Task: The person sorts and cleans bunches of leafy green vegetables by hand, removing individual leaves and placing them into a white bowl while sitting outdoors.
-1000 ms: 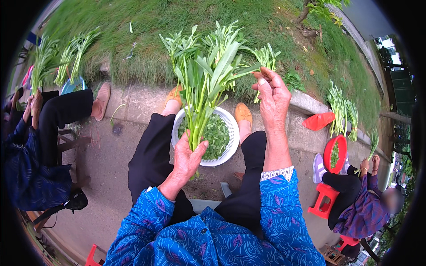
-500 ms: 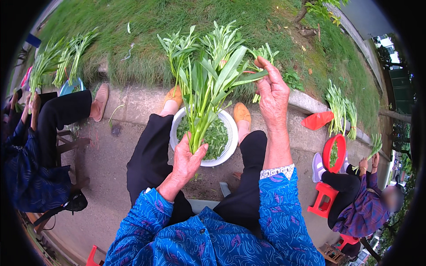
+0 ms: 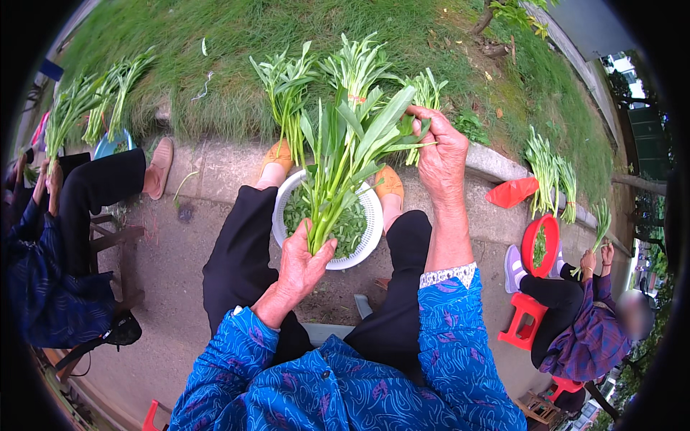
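Note:
My left hand (image 3: 303,262) is closed round the stems of a bunch of leafy greens (image 3: 334,194), long narrow leaves on pale green stalks, held upright with the tips pointing away from me. At the right side of the bunch, my right hand (image 3: 442,154) is raised with thumb and fingers pinched on a leaf. Under the bunch, between my feet, a white plastic basket (image 3: 374,230) with slotted sides holds loose picked leaves (image 3: 350,228).
Tied bundles of greens (image 3: 287,93) stand along the kerb before my shoes. At left a seated person (image 3: 57,266) holds greens. On the right another person (image 3: 593,334) works by a red basin (image 3: 531,241), red stool (image 3: 523,320) and red bag (image 3: 512,192).
My right hand has come down slightly, its fingers closing on a leaf at the bunch's right side. The bunch leans a little further right; my left hand keeps its grip.

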Demonstrator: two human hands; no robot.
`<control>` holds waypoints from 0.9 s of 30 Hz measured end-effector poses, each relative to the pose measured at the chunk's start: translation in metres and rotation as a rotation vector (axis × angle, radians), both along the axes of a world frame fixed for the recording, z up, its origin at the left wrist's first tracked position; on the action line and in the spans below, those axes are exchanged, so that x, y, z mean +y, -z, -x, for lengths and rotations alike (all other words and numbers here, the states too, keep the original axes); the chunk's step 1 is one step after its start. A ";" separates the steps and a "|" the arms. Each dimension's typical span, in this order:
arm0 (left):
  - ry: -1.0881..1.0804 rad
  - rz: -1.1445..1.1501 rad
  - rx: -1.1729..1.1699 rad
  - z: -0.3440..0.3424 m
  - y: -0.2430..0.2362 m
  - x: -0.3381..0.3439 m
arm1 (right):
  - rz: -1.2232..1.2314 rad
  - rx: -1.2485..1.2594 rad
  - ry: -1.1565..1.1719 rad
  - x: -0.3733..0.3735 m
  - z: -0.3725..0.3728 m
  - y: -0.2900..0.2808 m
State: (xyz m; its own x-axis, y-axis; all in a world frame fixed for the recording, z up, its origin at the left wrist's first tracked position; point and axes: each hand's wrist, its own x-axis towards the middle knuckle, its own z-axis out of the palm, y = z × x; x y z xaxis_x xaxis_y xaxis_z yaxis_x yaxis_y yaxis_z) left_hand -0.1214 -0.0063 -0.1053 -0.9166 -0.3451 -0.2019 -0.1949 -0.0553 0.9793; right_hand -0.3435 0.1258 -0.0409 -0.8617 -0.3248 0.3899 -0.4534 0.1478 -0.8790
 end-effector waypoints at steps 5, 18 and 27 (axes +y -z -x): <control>0.026 0.035 -0.018 0.000 -0.001 -0.002 | 0.010 -0.042 0.037 0.003 0.001 0.005; -0.005 0.095 -0.042 0.000 0.001 -0.007 | 0.382 -0.260 0.346 0.017 0.011 -0.006; -0.186 0.075 0.051 0.012 -0.001 -0.013 | -1.099 -0.196 -0.499 -0.011 -0.066 0.034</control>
